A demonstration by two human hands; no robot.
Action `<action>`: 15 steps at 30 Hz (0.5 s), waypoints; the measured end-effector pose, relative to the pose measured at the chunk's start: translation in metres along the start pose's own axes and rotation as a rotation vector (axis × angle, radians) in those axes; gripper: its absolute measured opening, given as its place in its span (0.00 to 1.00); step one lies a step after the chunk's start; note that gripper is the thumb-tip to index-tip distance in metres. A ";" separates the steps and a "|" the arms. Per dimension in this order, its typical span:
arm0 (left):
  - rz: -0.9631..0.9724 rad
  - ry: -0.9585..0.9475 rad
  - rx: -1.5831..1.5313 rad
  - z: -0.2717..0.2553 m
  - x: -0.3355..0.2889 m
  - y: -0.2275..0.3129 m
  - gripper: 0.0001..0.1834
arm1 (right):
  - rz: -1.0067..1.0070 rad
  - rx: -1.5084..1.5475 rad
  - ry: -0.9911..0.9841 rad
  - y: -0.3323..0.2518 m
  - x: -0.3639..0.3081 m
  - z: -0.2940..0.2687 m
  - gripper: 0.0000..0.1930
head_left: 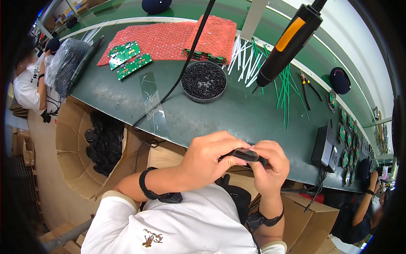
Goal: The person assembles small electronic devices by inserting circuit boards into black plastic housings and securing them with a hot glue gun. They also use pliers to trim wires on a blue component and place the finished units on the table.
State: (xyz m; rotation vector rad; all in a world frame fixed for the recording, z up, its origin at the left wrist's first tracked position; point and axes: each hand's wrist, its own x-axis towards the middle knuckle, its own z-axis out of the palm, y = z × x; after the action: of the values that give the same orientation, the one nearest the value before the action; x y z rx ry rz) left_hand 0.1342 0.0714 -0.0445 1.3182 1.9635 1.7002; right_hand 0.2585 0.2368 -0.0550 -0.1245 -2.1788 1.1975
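Just past the table's near edge, a small black plastic part [245,155] is held up between both hands. My left hand [209,156] grips its left end, thumb below and fingers over the top. On its right end, the fingers and thumb of my right hand [272,163] are closed. Fingers cover much of the part, so its full shape is hidden. Beyond the hands stands a round black dish [204,101] of small black screws. A black electric screwdriver [287,46] with an orange stripe hangs over the table, tip down.
Red bubble wrap [148,36], green circuit boards [134,66], white strips [249,63], green strips [285,95] and pliers [309,89] lie on the table [249,114]. A black box [324,148] with cables sits right. A carton [69,144] of black parts stands left. People work at both sides.
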 end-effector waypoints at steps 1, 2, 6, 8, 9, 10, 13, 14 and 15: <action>-0.015 -0.006 0.012 0.000 0.000 0.000 0.18 | 0.014 0.018 0.008 0.000 0.000 0.001 0.08; -0.003 -0.003 0.013 0.000 0.001 0.000 0.17 | 0.028 0.035 0.016 0.000 0.000 0.002 0.08; 0.166 0.058 0.165 0.004 0.009 -0.009 0.18 | -0.094 -0.115 0.032 0.008 0.005 0.002 0.12; 0.229 0.069 0.293 0.005 0.008 -0.012 0.20 | -0.220 -0.271 0.028 0.013 0.012 -0.001 0.16; 0.219 0.050 0.346 0.004 0.004 -0.014 0.20 | -0.208 -0.290 -0.040 0.014 0.012 -0.004 0.17; 0.209 0.032 0.398 0.004 -0.001 -0.016 0.21 | -0.196 -0.310 -0.108 0.013 0.011 -0.009 0.19; 0.246 -0.017 0.528 0.009 -0.016 -0.027 0.24 | -0.124 -0.320 -0.245 0.003 0.006 -0.013 0.22; 0.237 -0.044 0.515 0.007 -0.020 -0.029 0.25 | -0.095 -0.315 -0.279 0.000 0.005 -0.014 0.22; 0.229 -0.072 0.500 0.004 -0.018 -0.022 0.27 | -0.091 -0.350 -0.319 -0.002 0.005 -0.018 0.23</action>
State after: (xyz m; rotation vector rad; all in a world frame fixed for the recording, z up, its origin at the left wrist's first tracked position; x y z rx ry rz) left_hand 0.1368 0.0622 -0.0716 1.7992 2.3657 1.2583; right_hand 0.2647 0.2502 -0.0439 0.0219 -2.6293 0.8197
